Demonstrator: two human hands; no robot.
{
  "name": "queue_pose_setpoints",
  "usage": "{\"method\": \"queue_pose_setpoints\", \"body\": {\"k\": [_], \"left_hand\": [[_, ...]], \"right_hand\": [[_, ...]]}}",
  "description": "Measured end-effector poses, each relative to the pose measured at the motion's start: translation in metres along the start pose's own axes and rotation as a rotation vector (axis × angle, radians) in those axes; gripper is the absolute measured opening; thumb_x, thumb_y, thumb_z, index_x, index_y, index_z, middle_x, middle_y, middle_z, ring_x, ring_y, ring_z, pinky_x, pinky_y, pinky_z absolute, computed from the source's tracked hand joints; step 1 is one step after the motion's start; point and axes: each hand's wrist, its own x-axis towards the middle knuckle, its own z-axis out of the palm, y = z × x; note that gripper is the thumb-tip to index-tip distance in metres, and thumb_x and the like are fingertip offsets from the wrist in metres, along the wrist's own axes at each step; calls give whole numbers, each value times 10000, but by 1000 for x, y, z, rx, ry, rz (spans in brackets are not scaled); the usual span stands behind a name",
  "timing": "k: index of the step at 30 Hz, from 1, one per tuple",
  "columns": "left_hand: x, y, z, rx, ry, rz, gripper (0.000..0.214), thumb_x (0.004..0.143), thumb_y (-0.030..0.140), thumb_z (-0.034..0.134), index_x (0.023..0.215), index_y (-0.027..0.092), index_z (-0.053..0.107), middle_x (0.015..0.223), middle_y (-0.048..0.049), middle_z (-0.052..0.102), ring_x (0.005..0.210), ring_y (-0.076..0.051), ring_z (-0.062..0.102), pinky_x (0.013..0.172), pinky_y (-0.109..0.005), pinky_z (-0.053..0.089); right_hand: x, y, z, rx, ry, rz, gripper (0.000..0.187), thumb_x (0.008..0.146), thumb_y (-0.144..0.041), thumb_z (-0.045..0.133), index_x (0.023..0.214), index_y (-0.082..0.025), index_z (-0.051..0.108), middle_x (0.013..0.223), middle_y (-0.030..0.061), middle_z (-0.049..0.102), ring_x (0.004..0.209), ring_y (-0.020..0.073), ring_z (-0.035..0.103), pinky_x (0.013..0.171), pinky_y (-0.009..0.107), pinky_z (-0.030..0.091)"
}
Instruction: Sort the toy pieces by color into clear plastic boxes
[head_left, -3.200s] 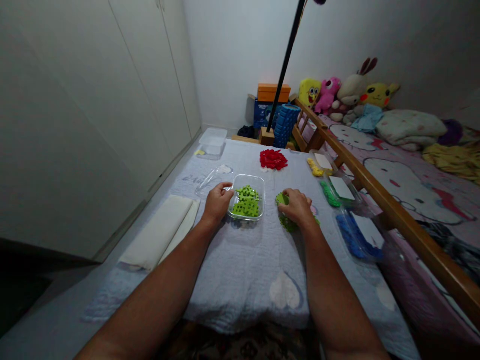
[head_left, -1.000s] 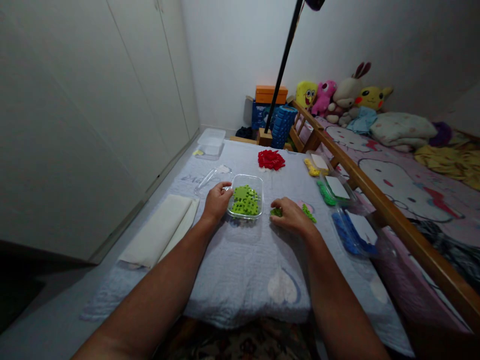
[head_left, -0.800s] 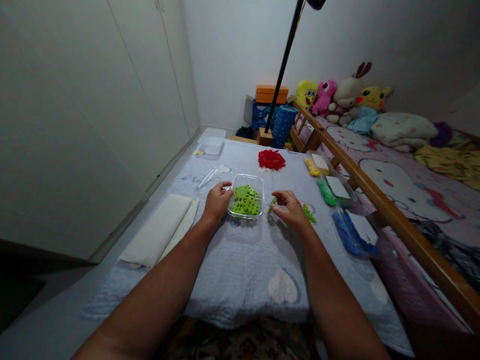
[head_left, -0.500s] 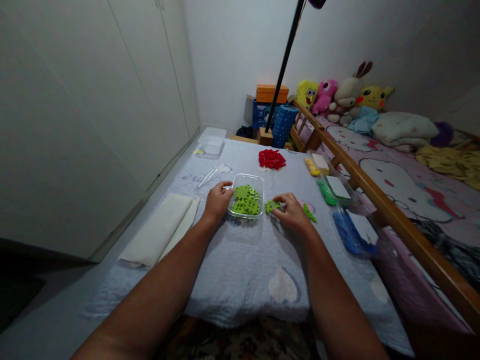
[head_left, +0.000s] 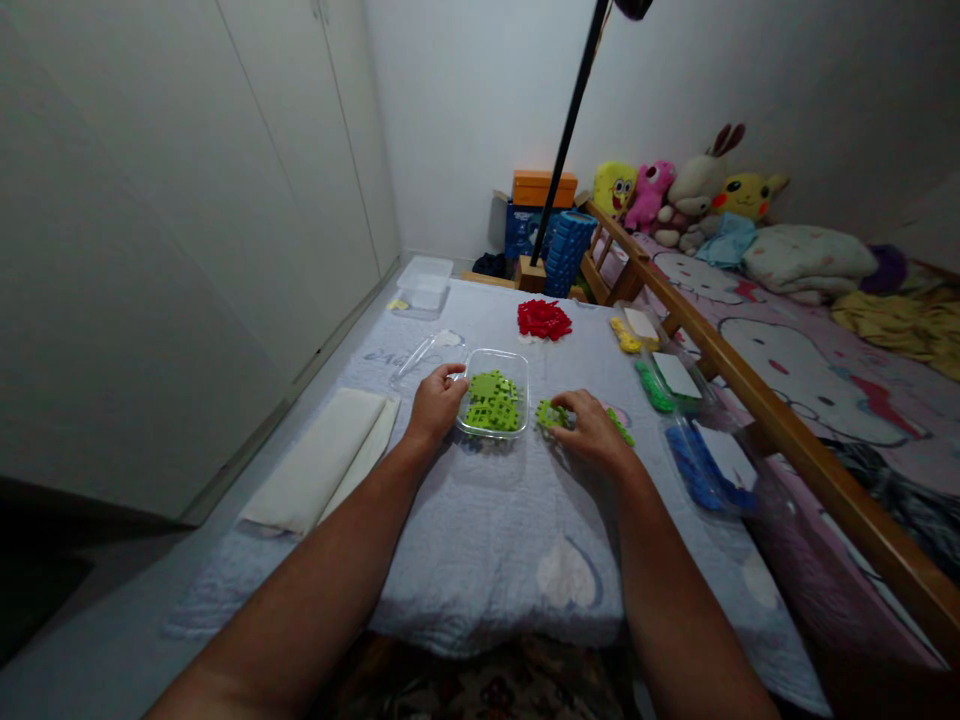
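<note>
A clear plastic box [head_left: 523, 400] in the middle of the table holds a heap of light green interlocking plastic pieces [head_left: 493, 402]. My left hand [head_left: 437, 405] pinches the left wall of this box between thumb and fingers. Just right of the box, my right hand [head_left: 589, 428] curls its thumb and fingers round a few more light green pieces [head_left: 550, 414], low over the cloth. Behind its knuckles lie other light green pieces [head_left: 622, 427], partly covered by the hand. A clear lid [head_left: 427, 360] rests on the cloth beyond my left hand.
Red pieces [head_left: 544, 319] are heaped at the back. Along the right edge stand boxes of yellow [head_left: 625, 335], green [head_left: 655, 386] and blue pieces [head_left: 694, 465], beside a wooden bed rail [head_left: 712, 370]. Folded cloth [head_left: 319, 460] lies left; a clear container [head_left: 424, 285] stands at the back left.
My right hand and the light green pieces at its fingertips have shifted slightly right, away from the box. My left hand and the box have stayed in place.
</note>
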Motion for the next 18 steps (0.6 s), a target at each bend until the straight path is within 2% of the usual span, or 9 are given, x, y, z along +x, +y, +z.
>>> {"method": "queue_pose_setpoints", "body": {"k": [3, 5, 8, 12, 18], "left_hand": [[-1, 1, 1, -2, -15, -4, 455, 718, 410, 670, 1088, 149, 711, 609, 34, 564, 537, -142, 503, 524, -244, 358], [-1, 1, 1, -7, -23, -7, 459, 720, 413, 664, 1094, 150, 709, 609, 32, 567, 540, -146, 509, 522, -245, 356], [-2, 1, 2, -20, -23, -10, 468, 716, 409, 667, 1104, 149, 708, 621, 23, 583, 554, -155, 532, 526, -249, 367], [-2, 1, 2, -28, -10, -3, 460, 709, 396, 679, 1095, 147, 714, 625, 19, 589, 551, -151, 530, 530, -250, 375], [-2, 4, 1, -1, -19, 0, 471, 714, 398, 669, 1103, 137, 717, 603, 32, 557, 546, -145, 512, 518, -242, 353]], "right_hand": [[11, -3, -14, 109, 155, -37, 300, 809, -257, 702, 1103, -198, 683, 1126, 96, 669, 1062, 249, 621, 957, 379, 478], [21, -13, -22, 148, 209, -86, 296, 818, -279, 706, 1105, -209, 682, 1142, 95, 671, 1077, 257, 617, 957, 392, 479], [35, -38, -27, 125, 157, -167, 278, 828, -275, 726, 1098, -218, 688, 1169, 91, 684, 1125, 269, 603, 996, 413, 451], [51, -68, -18, -49, 43, -140, 298, 843, -294, 753, 1133, -238, 704, 1250, 99, 687, 1171, 313, 560, 999, 458, 405], [66, -78, -2, -226, 14, -101, 295, 860, -318, 742, 1146, -248, 721, 1234, 113, 701, 1160, 337, 533, 1006, 498, 355]]}}
